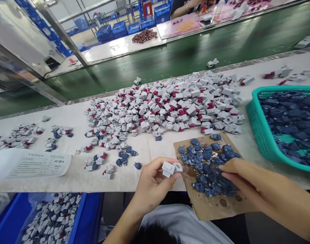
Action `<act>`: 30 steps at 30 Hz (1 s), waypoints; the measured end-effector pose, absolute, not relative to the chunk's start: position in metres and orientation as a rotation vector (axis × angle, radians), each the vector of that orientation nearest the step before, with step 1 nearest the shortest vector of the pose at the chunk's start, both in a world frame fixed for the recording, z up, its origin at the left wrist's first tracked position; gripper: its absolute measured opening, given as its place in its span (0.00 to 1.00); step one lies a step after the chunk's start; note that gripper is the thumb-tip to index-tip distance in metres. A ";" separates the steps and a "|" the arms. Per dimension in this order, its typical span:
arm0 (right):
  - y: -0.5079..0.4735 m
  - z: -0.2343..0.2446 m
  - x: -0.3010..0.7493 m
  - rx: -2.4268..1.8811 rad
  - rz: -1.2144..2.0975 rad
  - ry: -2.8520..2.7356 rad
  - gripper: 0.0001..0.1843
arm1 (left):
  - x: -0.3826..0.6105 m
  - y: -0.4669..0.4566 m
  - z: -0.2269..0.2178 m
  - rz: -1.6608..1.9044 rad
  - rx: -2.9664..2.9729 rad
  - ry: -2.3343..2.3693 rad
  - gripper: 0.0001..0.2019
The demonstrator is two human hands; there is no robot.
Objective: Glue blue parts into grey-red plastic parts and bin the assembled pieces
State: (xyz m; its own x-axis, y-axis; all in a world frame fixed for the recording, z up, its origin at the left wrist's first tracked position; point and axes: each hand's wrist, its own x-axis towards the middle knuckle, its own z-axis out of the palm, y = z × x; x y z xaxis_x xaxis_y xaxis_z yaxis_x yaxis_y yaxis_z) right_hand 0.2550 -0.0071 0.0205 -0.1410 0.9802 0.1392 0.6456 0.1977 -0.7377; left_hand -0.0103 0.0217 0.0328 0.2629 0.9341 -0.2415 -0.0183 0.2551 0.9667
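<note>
My left hand [151, 184] pinches a small grey plastic part [171, 168] between thumb and fingers, just left of a brown cardboard sheet [211, 206]. Several dark blue plastic pieces [208, 162] lie on that cardboard. My right hand [243, 178] rests on the blue pieces with fingers pressed together; whether they grip one is hidden. A large heap of grey-and-red parts [167, 108] covers the white table beyond both hands.
A teal basket [256, 132] of dark blue pieces stands at the right. A blue bin [89, 217] with assembled parts sits below the table's front left edge. A paper label [38, 164] lies at left. A green conveyor belt [185, 54] runs behind; another person works beyond it.
</note>
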 end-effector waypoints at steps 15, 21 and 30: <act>-0.004 0.059 0.199 -1.118 0.808 -1.872 0.06 | -0.001 0.010 0.051 0.858 1.296 0.952 0.07; 0.004 0.063 0.197 -1.113 1.088 -1.870 0.14 | 0.000 0.008 0.043 0.853 1.432 0.983 0.08; 0.023 0.052 0.207 -1.064 1.484 -1.874 0.17 | 0.012 0.009 0.028 0.755 0.978 0.918 0.15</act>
